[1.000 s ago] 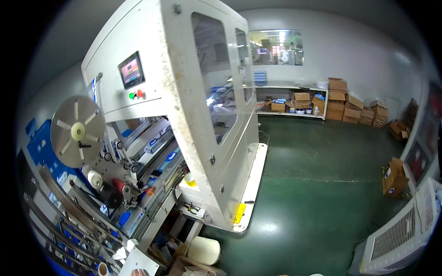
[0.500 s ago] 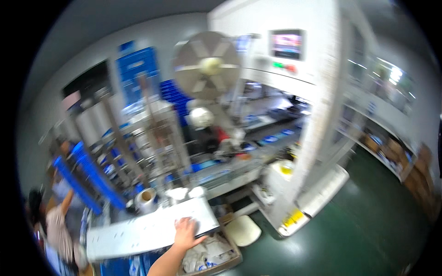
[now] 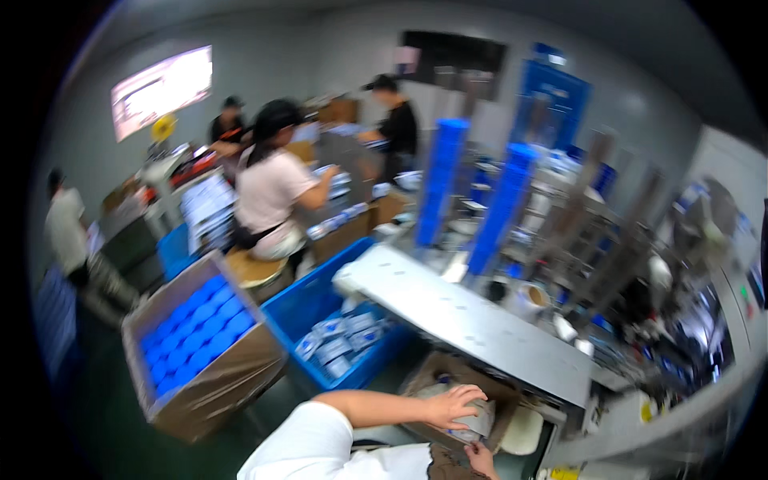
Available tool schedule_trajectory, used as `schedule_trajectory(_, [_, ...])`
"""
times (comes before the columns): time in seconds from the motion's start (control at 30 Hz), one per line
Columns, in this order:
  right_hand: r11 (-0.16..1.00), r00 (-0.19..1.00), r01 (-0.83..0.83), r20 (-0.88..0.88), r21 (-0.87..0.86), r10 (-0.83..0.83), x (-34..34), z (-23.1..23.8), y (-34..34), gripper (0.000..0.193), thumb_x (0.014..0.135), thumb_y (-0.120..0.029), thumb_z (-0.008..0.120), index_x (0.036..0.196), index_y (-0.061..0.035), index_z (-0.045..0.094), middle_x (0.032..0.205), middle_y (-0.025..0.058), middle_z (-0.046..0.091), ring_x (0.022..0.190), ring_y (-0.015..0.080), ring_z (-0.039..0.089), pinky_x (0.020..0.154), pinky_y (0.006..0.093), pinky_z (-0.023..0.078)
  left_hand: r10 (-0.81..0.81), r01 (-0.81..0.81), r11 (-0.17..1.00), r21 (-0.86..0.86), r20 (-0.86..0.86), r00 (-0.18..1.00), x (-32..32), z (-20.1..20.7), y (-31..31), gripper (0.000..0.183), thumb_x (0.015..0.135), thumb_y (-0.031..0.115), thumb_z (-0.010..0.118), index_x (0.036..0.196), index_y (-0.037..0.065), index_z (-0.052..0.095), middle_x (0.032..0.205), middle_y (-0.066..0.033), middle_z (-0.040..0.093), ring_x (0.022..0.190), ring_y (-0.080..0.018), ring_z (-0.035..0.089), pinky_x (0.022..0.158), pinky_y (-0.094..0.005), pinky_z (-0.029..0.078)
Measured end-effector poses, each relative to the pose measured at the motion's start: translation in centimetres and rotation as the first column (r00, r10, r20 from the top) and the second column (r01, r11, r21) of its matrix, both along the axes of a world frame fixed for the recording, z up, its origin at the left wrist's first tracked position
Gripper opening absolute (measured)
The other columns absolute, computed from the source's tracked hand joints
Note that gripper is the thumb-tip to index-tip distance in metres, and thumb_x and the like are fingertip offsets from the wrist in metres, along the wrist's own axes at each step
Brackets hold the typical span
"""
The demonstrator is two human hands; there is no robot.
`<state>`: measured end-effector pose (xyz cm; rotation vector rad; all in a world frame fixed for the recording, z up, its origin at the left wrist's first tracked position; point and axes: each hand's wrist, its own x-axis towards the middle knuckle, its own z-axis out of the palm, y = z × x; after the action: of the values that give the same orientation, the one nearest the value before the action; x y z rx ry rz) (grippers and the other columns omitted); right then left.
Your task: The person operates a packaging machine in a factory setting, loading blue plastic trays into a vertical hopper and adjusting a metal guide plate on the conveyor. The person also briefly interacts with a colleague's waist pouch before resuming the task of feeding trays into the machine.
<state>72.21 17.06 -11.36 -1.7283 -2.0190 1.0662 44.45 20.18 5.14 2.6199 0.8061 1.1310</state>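
Reaching into a brown cardboard box (image 3: 448, 380) tucked beneath the grey metal table (image 3: 472, 320), the person has both hands at the pale wrapped packs inside. The left hand (image 3: 452, 406) lies with fingers curled over the topmost pack (image 3: 474, 420) — a grasp by the look of it, though blur keeps me from calling it firm. The right hand (image 3: 482, 461) shows only in part at the lower edge, near the same pack; whether its fingers are spread or closed I cannot tell.

Judgement: the step in hand appears to be taking packs out of the box. The next move would call for a sure hold and a lift clear of the box wall and the table edge just above — headroom there looks tight.

Surroundings: a blue plastic crate (image 3: 308, 308) holding wrapped packs stands just left of the box; further left, a large carton (image 3: 228, 384) filled with blue-topped items. Blue upright columns (image 3: 502, 204) and machine parts rise behind the table. A seated co-worker in a pale top (image 3: 268, 192) works beyond the crate; others stand farther off.
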Motion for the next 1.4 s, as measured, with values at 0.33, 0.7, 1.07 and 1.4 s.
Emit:
schedule_trajectory(0.33, [0.801, 0.786, -0.437, 0.259, -0.409, 0.562, -14.7, -9.7, 0.8, 0.05, 0.076, -0.042, 0.065, 0.103, -0.0003, 0.063, 0.088, 0.0184, 0.066, 0.085, 0.0309, 0.063, 0.075, 0.0387, 0.049, 0.813, -0.826, 0.55, -0.123, 0.304, 0.496, -32.7, 6.9, -18.0, 0.019, 0.073, 0.014, 0.071, 0.088, 0.009, 0.06, 0.111, -0.0123, 0.053, 0.107, -0.0315, 0.048, 0.091, -0.0416, 0.039])
schedule_trajectory(0.7, [0.861, 0.834, -0.508, 0.236, -0.021, 0.498, -28.9, 4.8, 3.0, 0.047, 0.08, -0.037, 0.063, 0.112, -0.0019, 0.062, 0.098, 0.0229, 0.065, 0.092, 0.0346, 0.064, 0.08, 0.0382, 0.05, 0.878, -0.572, 0.119, -0.812, 0.355, -0.321, -43.7, 1.7, -32.8, 0.03, 0.082, 0.02, 0.069, 0.103, 0.002, 0.057, 0.102, -0.0081, 0.06, 0.088, -0.0171, 0.06, 0.076, -0.0292, 0.049])
schedule_trajectory(1.07, [0.938, 0.903, -0.336, 0.252, -0.09, 0.348, -25.3, 2.7, -3.9, 0.057, 0.08, -0.046, 0.06, 0.116, -0.0027, 0.059, 0.114, 0.0218, 0.06, 0.103, 0.038, 0.058, 0.09, 0.0433, 0.045, 0.936, -0.821, 0.28, -0.498, -0.05, 0.349, -42.1, 3.1, -23.6, 0.037, 0.08, 0.018, 0.066, 0.11, 0.0, 0.053, 0.104, -0.0207, 0.056, 0.094, -0.0357, 0.054, 0.084, -0.0412, 0.044])
schedule_trajectory(1.4, [0.896, 0.927, -0.111, 0.28, -0.429, 0.249, -10.2, -1.7, -19.8, 0.051, 0.083, -0.052, 0.051, 0.1, -0.0064, 0.066, 0.1, 0.0203, 0.065, 0.093, 0.0346, 0.062, 0.079, 0.044, 0.048, 0.843, -0.757, 0.301, -0.58, -0.209, 0.496, -42.6, 1.4, -22.6, 0.037, 0.076, 0.029, 0.07, 0.103, 0.004, 0.062, 0.113, -0.0222, 0.055, 0.102, -0.0389, 0.051, 0.088, -0.0425, 0.042])
